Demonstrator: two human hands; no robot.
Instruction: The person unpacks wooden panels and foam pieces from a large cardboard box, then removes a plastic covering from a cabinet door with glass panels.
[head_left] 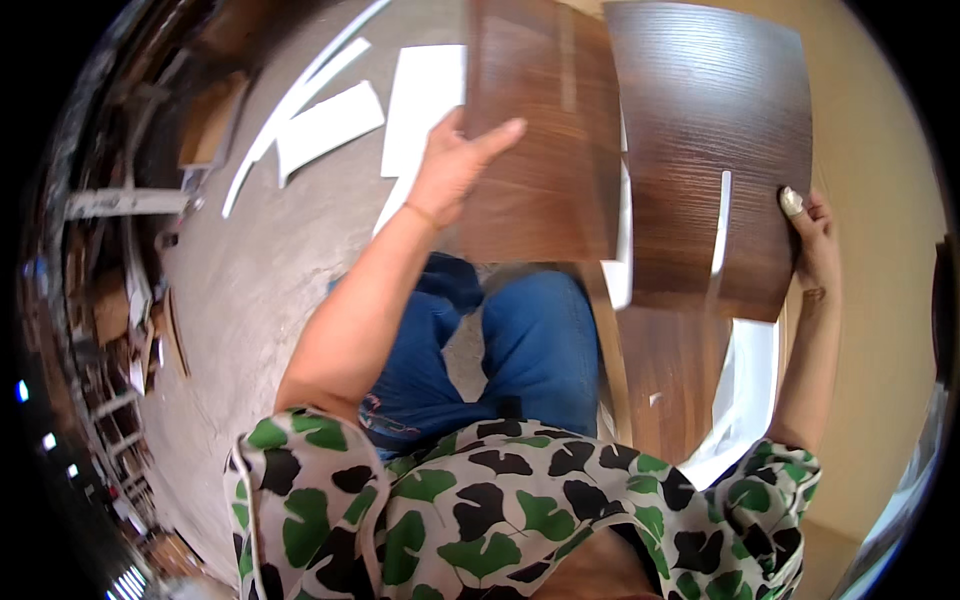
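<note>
With my left hand (pixel 452 168) I grip the left edge of a dark brown wood-grain board (pixel 545 190), thumb on its face and fingers behind it. The board is slightly smeared by motion. My right hand (pixel 818 245) grips the right edge of a second, glossier brown wood-grain board (pixel 710 120); something pale wraps its thumb. Side by side, the boards nearly meet, with white material showing in the gap. A narrow pale strip (pixel 722 220) shows on the right board's face. Below them lies another brown board (pixel 670 375) inside an open carton (pixel 610 350).
White sheeting (pixel 750 370) lines the carton's right side. Tan cardboard (pixel 865 400) spreads along the right. On the grey floor at the left lie white panels (pixel 330 128) and a long white strip (pixel 290 105). Cluttered shelving (pixel 115 300) stands at the far left.
</note>
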